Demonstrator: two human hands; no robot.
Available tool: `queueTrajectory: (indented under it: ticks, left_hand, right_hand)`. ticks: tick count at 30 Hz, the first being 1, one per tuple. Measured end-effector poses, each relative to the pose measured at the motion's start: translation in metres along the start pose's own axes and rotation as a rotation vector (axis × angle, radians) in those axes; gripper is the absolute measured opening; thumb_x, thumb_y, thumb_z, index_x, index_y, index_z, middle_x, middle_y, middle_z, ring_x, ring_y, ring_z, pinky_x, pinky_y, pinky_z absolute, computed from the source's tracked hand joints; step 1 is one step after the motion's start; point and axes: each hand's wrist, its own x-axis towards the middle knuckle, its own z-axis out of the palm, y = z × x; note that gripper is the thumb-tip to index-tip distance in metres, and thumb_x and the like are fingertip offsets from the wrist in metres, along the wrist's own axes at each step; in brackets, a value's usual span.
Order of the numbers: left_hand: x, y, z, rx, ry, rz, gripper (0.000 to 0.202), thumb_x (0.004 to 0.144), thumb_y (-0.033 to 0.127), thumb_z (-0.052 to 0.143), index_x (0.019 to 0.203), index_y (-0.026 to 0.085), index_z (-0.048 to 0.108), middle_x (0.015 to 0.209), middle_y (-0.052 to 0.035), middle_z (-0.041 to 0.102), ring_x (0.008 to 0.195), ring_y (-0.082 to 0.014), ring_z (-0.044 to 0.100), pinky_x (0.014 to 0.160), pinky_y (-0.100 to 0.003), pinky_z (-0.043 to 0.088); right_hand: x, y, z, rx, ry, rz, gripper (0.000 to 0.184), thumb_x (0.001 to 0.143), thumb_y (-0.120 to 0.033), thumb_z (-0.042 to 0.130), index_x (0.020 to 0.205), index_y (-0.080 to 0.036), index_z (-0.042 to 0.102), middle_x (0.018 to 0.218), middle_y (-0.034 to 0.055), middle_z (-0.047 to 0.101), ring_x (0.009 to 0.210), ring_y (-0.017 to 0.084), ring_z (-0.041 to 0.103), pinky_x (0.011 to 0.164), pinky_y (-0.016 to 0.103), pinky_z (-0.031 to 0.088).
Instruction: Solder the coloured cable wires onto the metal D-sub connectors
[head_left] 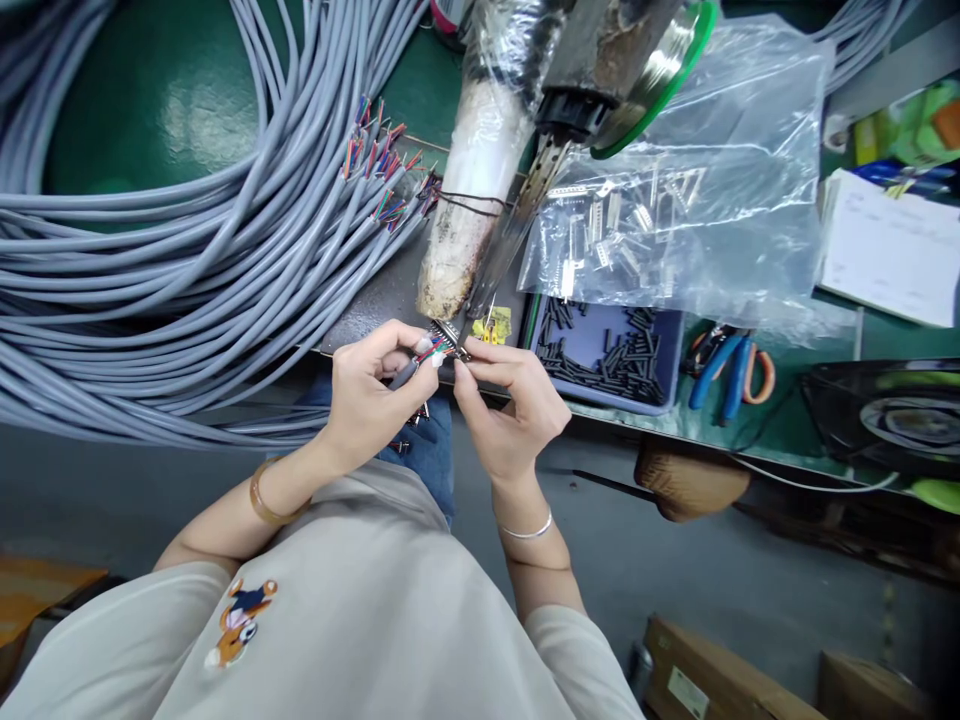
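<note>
My left hand (375,390) is closed around the end of a grey cable (405,375), whose thin coloured wires (439,350) fan out past my fingertips. In a pinch of thumb and forefinger, my right hand (517,405) grips a small metal multi-pin connector (448,335) at its right end. Wires and connector meet between the two hands; I cannot make out which wires are joined to it. Just above the connector are the lower end of a perforated metal soldering iron barrel (529,185) and a plastic-wrapped white post (480,130).
Many grey cables (225,260) with stripped ends cover the bench's left side. To the right are a green-rimmed solder spool (701,50), a see-through bag (742,190) of connectors, a blue tray (589,335) with black sleeves, pliers (724,375) and a notepad (889,245). Cardboard boxes (712,670) stand below.
</note>
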Motion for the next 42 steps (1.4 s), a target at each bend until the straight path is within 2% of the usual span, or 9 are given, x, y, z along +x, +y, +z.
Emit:
queueTrajectory:
  ticks: [4,8,12,21,27,30,33,37,42]
  left_hand:
    - [0.003,0.006,-0.001,-0.04,-0.025,-0.013,0.01,0.079,0.016,0.074,0.078,0.015,0.064,0.068,0.0028,0.065,0.044,-0.0032,0.054,0.041,-0.014,0.042]
    - [0.005,0.007,-0.003,-0.12,-0.061,-0.115,0.014,0.077,0.019,0.076,0.076,0.015,0.062,0.075,0.0008,0.069,0.043,-0.0038,0.057,0.041,-0.014,0.047]
    - [0.004,0.004,-0.005,-0.153,-0.068,-0.208,0.017,0.076,0.021,0.078,0.076,0.015,0.062,0.07,0.0018,0.067,0.041,-0.0044,0.056,0.04,-0.015,0.048]
    - [0.001,0.003,-0.007,-0.131,-0.104,-0.219,0.014,0.08,0.022,0.077,0.078,0.015,0.065,0.062,0.0031,0.064,0.042,-0.0046,0.055,0.042,-0.015,0.047]
    - [-0.003,0.009,-0.016,-0.337,-0.294,-0.437,0.02,0.081,0.028,0.079,0.082,0.015,0.065,0.053,0.0046,0.061,0.038,-0.0071,0.055,0.037,-0.016,0.045]
    - [-0.007,0.012,-0.018,-0.402,-0.392,-0.504,0.021,0.082,0.029,0.079,0.083,0.015,0.063,0.061,0.004,0.063,0.038,-0.0061,0.055,0.036,-0.015,0.042]
    - [-0.014,0.014,-0.018,-0.378,-0.319,-0.434,0.022,0.081,0.025,0.08,0.095,0.016,0.064,0.075,0.0036,0.064,0.041,-0.0022,0.052,0.039,-0.014,0.041]
    - [-0.02,0.013,-0.022,-0.39,-0.34,-0.328,0.016,0.082,0.024,0.076,0.095,0.016,0.07,0.061,0.0061,0.052,0.044,-0.0032,0.044,0.042,-0.015,0.038]
    - [-0.023,0.012,-0.03,-0.403,-0.401,-0.175,0.009,0.081,0.023,0.077,0.084,0.017,0.071,0.086,-0.0028,0.062,0.056,-0.006,0.053,0.049,-0.019,0.046]
  right_hand:
    - [0.004,-0.001,-0.001,-0.027,0.005,-0.03,0.021,0.085,-0.008,0.077,0.094,-0.024,0.069,0.103,0.0014,0.081,0.09,0.017,0.078,0.08,0.031,0.065]
    - [0.002,-0.001,-0.002,-0.083,-0.019,-0.09,0.019,0.085,-0.008,0.076,0.091,-0.023,0.066,0.106,0.0044,0.081,0.089,0.016,0.078,0.077,0.027,0.065]
    - [-0.001,0.0,-0.002,-0.144,-0.058,-0.133,0.02,0.085,-0.008,0.075,0.085,-0.023,0.061,0.107,0.0073,0.081,0.088,0.015,0.078,0.074,0.024,0.064]
    - [-0.004,0.001,-0.006,-0.088,-0.036,-0.1,0.019,0.087,-0.008,0.073,0.091,-0.023,0.062,0.102,0.006,0.082,0.087,0.016,0.079,0.075,0.026,0.066]
    - [-0.027,0.014,-0.018,0.093,-0.03,-0.142,0.015,0.091,-0.013,0.067,0.095,-0.024,0.057,0.121,0.0095,0.078,0.08,0.018,0.08,0.06,0.027,0.064]
    - [-0.032,0.014,-0.017,0.064,-0.084,-0.155,0.014,0.091,-0.015,0.068,0.093,-0.023,0.057,0.112,0.0097,0.08,0.083,0.019,0.08,0.057,0.025,0.06]
    - [-0.031,0.005,-0.014,0.09,-0.052,-0.035,0.01,0.093,-0.019,0.066,0.093,-0.024,0.057,0.086,0.0009,0.077,0.074,0.016,0.076,0.061,0.027,0.06]
    - [-0.022,-0.01,-0.016,0.244,-0.078,0.29,0.011,0.096,-0.026,0.065,0.089,-0.023,0.057,0.077,-0.0042,0.065,0.065,0.011,0.067,0.062,0.025,0.056]
    - [-0.009,-0.022,-0.018,0.493,-0.201,0.507,0.02,0.098,-0.034,0.061,0.086,-0.025,0.048,0.066,-0.0091,0.055,0.047,0.008,0.058,0.041,0.019,0.045]
